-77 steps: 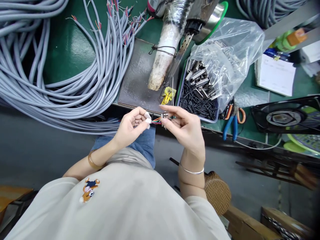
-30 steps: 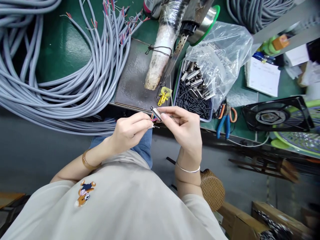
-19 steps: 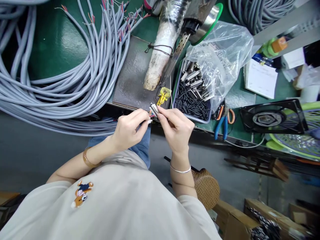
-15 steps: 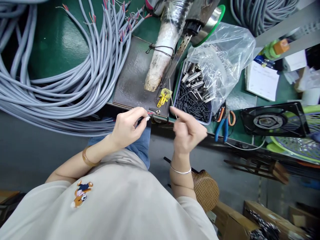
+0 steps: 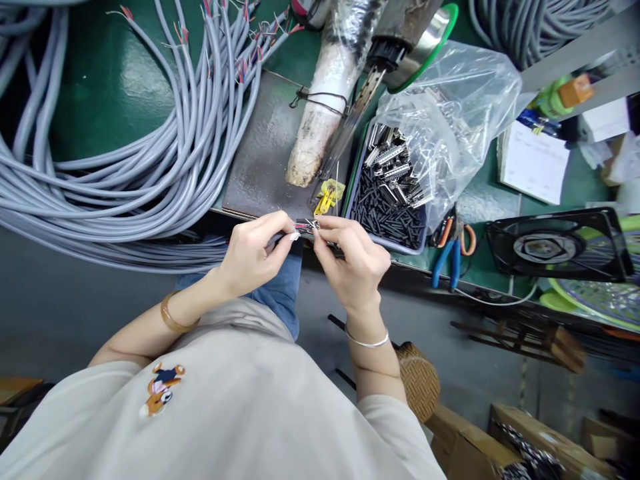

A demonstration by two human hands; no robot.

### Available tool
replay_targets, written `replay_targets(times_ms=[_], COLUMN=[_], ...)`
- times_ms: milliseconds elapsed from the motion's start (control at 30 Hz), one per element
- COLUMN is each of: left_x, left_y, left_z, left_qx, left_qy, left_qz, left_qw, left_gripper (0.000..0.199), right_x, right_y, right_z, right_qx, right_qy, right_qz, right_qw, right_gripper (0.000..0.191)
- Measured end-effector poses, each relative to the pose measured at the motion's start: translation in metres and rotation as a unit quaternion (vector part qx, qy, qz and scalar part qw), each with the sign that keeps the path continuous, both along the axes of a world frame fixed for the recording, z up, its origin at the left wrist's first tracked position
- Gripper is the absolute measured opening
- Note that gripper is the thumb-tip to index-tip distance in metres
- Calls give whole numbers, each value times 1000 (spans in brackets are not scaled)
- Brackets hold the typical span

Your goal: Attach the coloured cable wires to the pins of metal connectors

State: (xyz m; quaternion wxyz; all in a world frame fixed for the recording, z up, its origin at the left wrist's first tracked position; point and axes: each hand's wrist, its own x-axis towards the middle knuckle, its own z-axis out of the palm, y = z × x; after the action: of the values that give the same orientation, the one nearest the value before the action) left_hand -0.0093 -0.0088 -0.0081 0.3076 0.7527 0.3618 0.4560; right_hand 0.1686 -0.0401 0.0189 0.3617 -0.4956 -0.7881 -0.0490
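Right now your left hand [image 5: 253, 253] and right hand [image 5: 350, 257] meet fingertip to fingertip, both pinched on the small metal connector [image 5: 309, 225] with its coloured wires. You hold it just at the near edge of the dark metal plate [image 5: 265, 160]. The yellow clip [image 5: 327, 195] lies just beyond it on that plate, and the tray of black sleeves [image 5: 385, 207] sits right of the plate.
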Motion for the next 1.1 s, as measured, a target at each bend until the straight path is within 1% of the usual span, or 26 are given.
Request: replay_targets(times_ms=[67, 100, 167, 267, 400, 633, 867, 1100], left_x=[0, 0, 0, 1, 4, 9, 14, 14], left_y=[2, 3, 6, 9, 10, 18, 21, 21], left_z=[0, 0, 0, 1, 1, 0, 4, 3], left_qx=[-69, -91, -103, -77, -35, 21, 52, 68], left_qy=[-27, -39, -57, -66, -54, -35, -4, 10], left_qz=[11, 19, 28, 26, 28, 62, 67, 81], left_qw=[997, 995, 993, 995, 998, 997, 996, 994], left_gripper=[9, 9, 9, 9, 9, 15, 16, 16], right_x=[-2, -3, -5, -6, -4, -5, -6, -5], right_y=[1, 0, -1, -1, 5, 16, 19, 18], right_z=[-5, -7, -11, -13, -17, -32, -31, -32], right_qx=[10, 16, 27, 32, 33, 67, 57, 45], right_qy=[8, 9, 12, 14, 9, 30, 65, 98], right_qz=[-4, -4, 1, -5, -24, -16, -50, -34], right_qw=[1000, 1000, 1000, 999, 999, 997, 995, 994], right_gripper=[20, 20, 19, 19, 19, 18, 16, 15])
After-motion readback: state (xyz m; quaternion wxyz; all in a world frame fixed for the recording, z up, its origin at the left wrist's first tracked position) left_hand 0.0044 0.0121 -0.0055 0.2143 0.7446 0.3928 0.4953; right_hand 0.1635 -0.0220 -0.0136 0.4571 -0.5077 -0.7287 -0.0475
